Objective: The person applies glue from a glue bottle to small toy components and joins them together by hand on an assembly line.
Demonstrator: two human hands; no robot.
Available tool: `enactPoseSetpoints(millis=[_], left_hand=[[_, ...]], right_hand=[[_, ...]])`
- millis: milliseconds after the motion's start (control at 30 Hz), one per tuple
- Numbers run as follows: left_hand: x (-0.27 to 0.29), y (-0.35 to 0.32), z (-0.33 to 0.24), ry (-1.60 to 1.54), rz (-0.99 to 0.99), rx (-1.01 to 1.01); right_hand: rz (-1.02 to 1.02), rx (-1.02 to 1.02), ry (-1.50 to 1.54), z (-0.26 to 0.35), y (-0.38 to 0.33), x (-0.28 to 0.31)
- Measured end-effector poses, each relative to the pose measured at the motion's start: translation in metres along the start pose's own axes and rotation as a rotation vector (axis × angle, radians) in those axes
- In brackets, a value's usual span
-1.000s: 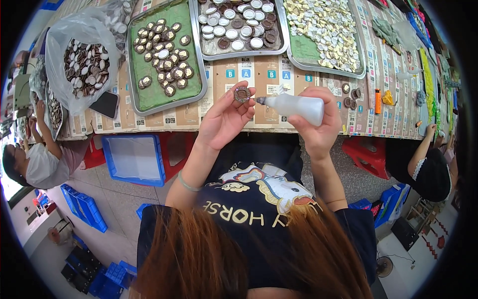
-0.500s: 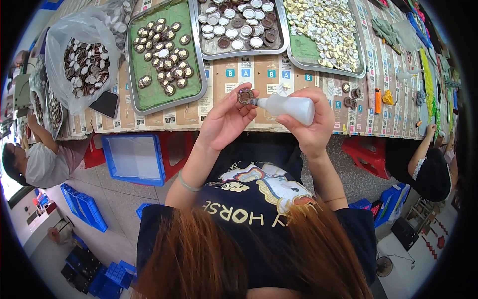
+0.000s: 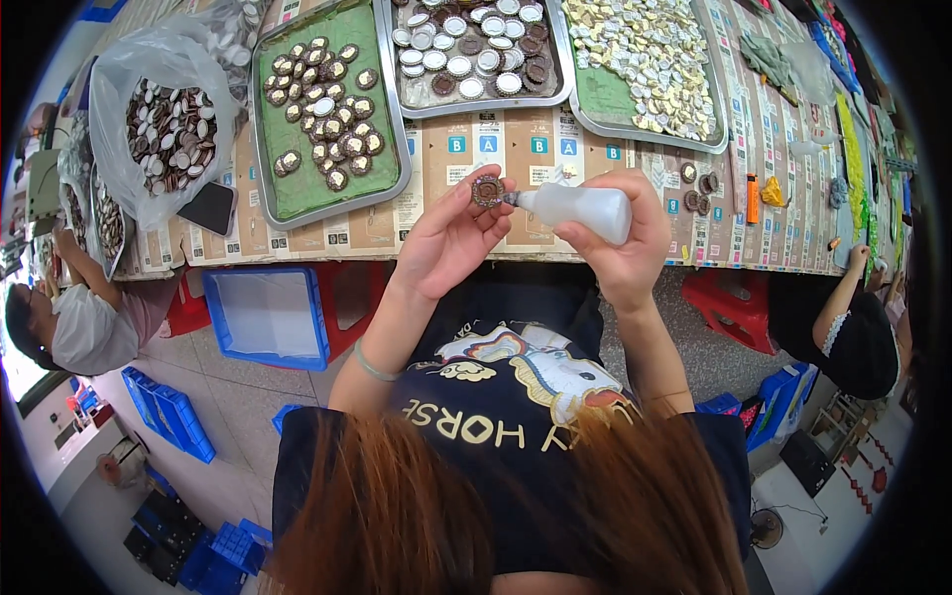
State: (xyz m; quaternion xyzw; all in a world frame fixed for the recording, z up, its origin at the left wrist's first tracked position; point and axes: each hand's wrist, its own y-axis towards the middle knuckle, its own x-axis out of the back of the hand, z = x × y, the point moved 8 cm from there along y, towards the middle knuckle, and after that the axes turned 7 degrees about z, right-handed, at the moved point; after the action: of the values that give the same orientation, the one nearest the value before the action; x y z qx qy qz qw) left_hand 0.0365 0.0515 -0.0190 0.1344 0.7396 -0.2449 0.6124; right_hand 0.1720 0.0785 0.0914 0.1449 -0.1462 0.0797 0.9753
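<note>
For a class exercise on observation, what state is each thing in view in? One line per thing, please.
Left hand, holding brown piece
Brown piece, held between fingers
Right hand, closed around white bottle
White bottle, tipped sideways, nozzle toward piece
Clear bag, open, holding pieces
Left tray, partly covered
Middle tray, mostly covered
Right tray, mostly covered
Phone, lying flat, dark side up

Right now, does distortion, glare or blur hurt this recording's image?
Head view: strong fisheye bending toward the rim, black corners; head view: the far left partly washed out by brightness; head view: white bottle and round brown piece fairly clear, though the piece's finest detail is too small to judge.
</note>
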Motion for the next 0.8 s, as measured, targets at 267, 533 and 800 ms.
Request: enactPoseSetpoints(millis=[267,533,800], left_hand=[[0.013,-0.009,-0.004,-0.133,-0.072,-0.007],[0.012,-0.007,-0.003,-0.137,-0.096,-0.025],[0.021,-0.001,0.001,-0.131,-0.109,0.007]], right_hand=[[-0.113,-0.251,0.208,-0.06,0.009,0.007],[0.072,-0.199,-0.168,-0.096,0.022,-0.025],[0.2,-0.127,-0.426,-0.1,0.005,0.012]])
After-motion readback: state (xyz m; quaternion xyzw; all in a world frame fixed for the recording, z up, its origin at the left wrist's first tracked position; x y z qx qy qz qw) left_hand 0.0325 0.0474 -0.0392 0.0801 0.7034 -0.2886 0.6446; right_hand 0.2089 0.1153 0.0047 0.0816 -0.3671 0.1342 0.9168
